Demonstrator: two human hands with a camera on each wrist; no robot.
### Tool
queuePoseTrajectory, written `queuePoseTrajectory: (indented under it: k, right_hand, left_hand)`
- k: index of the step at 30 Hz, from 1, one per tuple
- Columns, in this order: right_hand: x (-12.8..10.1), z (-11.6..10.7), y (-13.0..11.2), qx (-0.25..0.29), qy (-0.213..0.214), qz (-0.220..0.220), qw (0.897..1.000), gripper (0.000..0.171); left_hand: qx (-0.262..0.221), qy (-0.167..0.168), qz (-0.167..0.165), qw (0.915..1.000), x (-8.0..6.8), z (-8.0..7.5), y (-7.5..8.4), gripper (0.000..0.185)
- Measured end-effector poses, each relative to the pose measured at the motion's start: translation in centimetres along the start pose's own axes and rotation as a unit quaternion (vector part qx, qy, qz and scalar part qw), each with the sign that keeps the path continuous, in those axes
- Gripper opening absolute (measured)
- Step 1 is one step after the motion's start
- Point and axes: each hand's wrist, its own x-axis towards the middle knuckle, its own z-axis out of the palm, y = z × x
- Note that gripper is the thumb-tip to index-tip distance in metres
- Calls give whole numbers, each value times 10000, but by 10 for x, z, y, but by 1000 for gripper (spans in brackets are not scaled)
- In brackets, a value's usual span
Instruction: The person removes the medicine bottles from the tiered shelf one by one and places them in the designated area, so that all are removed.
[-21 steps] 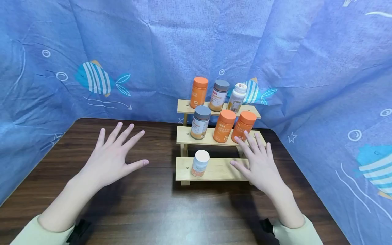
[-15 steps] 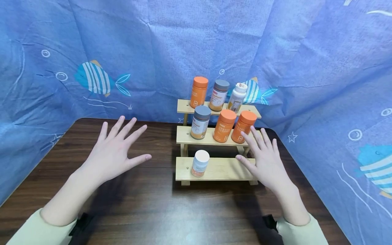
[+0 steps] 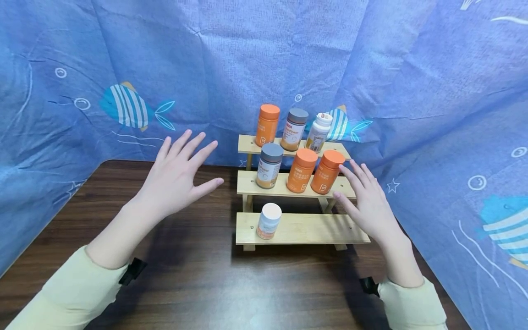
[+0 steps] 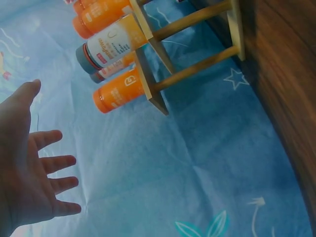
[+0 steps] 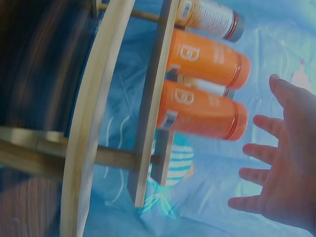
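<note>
My left hand (image 3: 175, 181) hovers with fingers spread, left of a three-tier wooden rack (image 3: 305, 229), holding nothing. My right hand (image 3: 373, 206), fingers spread too, hangs at the rack's right side; its fingertips are nearest the right orange bottle (image 3: 326, 176) on the middle tier, and the right wrist view shows a gap between them. Also on that tier stand another orange bottle (image 3: 302, 172) and a grey-capped bottle (image 3: 268, 169). The top tier bears an orange bottle (image 3: 266, 128), a grey-capped bottle (image 3: 294, 133) and a white bottle (image 3: 317, 136). A small white bottle (image 3: 268, 223) stands on the bottom tier's left.
The rack stands on a dark wooden table (image 3: 198, 284), toward its back right. Behind and to the right hangs a blue cloth (image 3: 231, 59) printed with fish. A black strap piece (image 3: 133, 271) shows at the left sleeve, another (image 3: 368, 286) at the right sleeve.
My left hand has moved up and to the right, nearer the rack. My right hand has shifted right and slightly up, uncovering the right orange bottle. The bottles stay in place.
</note>
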Motion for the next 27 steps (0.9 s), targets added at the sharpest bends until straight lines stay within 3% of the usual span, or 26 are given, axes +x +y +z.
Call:
queuePoseTrajectory:
  k: [5,14,27]
  right_hand:
    - [6,0,16,148,138,-21,9998,59]
    - [15,10,43,245,206,115,9994,59]
    - [18,41,86,765,166,407,9961,54]
  left_hand:
    - [-64,220,134,9996,22,4,4,73]
    - [-304,957,507,9936,66,18,11,65]
    - [-818,1027,413,9905,119,42,24,58]
